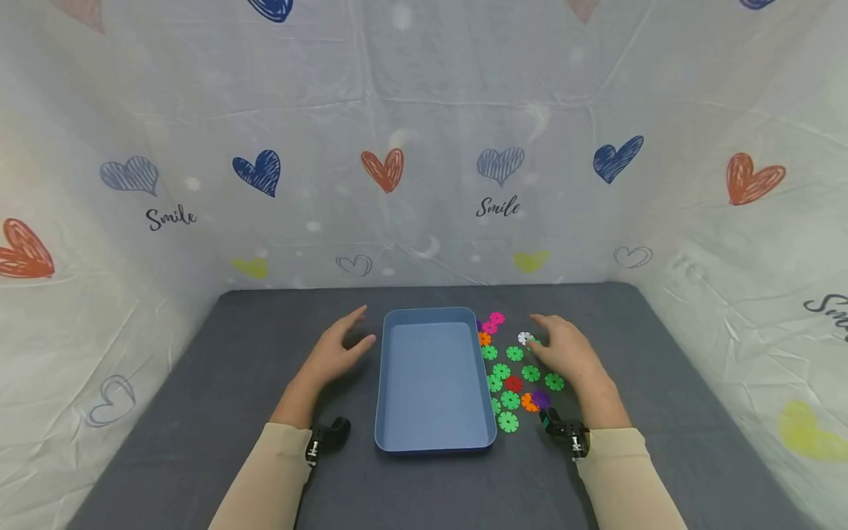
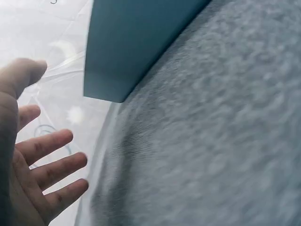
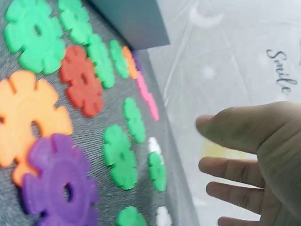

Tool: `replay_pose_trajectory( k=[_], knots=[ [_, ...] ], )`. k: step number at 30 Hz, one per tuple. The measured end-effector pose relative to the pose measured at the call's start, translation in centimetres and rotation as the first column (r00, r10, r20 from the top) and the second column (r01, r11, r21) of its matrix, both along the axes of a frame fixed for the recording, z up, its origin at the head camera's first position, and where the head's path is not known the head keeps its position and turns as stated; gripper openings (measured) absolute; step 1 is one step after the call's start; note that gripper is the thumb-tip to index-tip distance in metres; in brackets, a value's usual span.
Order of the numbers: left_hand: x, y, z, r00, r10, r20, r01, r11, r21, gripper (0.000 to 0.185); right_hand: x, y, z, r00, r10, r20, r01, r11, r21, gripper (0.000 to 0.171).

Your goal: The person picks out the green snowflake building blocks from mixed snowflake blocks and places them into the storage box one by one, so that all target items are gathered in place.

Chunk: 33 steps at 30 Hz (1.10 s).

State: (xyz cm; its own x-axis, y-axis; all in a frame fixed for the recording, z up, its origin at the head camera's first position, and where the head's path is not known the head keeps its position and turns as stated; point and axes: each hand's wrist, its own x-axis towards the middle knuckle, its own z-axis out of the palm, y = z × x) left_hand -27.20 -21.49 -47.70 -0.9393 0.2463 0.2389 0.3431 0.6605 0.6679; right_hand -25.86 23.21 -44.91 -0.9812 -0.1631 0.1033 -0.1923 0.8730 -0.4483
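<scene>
The right grip [image 1: 568,355] is spread, thumb set apart from the fingers and nothing held; it points forward and inward. Near its fingertips lie a white piece [image 1: 523,338] and a green one partly covered by the hand; the right wrist view shows two white ones. On this grip's inner side, scattered flat, are more flower-shaped pieces, round and so without a long axis. Countable in the head view, the covered one included, are ten green pieces [image 1: 510,400], two pink pieces [image 1: 497,318], two orange pieces [image 1: 485,338], two purple pieces [image 1: 541,400] and one red piece [image 1: 513,383]. The nearer purple overlaps the nearer orange.

Farther inward, between the grips, sits one blue tray [image 1: 433,383], its long axis running front to back. Just left of it, the left grip [image 1: 331,357] is also widely spread and holds nothing, fingers aimed forward and toward the tray.

Behind the grips are two black wrist cameras [image 1: 563,425] and two beige sleeves [image 1: 626,475]. Below spreads the grey surface [image 1: 411,493]; ahead hangs white cloth [image 1: 430,73] printed with hearts.
</scene>
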Motion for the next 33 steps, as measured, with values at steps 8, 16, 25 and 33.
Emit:
replay_pose_trajectory(
  k=[8,16,25,33],
  knots=[
    [-0.2,0.4,-1.2,0.991,-0.070,0.117,0.053,0.988,0.145,0.068,-0.5,0.4,-1.4,1.000,0.015,0.019,-0.016,0.997,0.077,0.052],
    [-0.8,0.3,-1.8,0.964,-0.213,0.162,0.181,0.964,0.196,0.069,-0.8,1.1,-2.8,0.999,-0.028,-0.032,0.030,0.996,0.085,0.027],
    [-0.7,0.2,-2.1,0.955,-0.232,0.184,0.199,0.963,0.181,0.067,-0.2,0.7,-1.9,0.994,-0.061,-0.091,0.065,0.997,0.044,0.029],
    [-0.5,0.2,-2.1,0.954,-0.251,0.162,0.226,0.961,0.157,0.065,1.3,-2.0,2.4,0.997,-0.049,-0.063,0.030,0.962,-0.271,0.032]
  ],
)
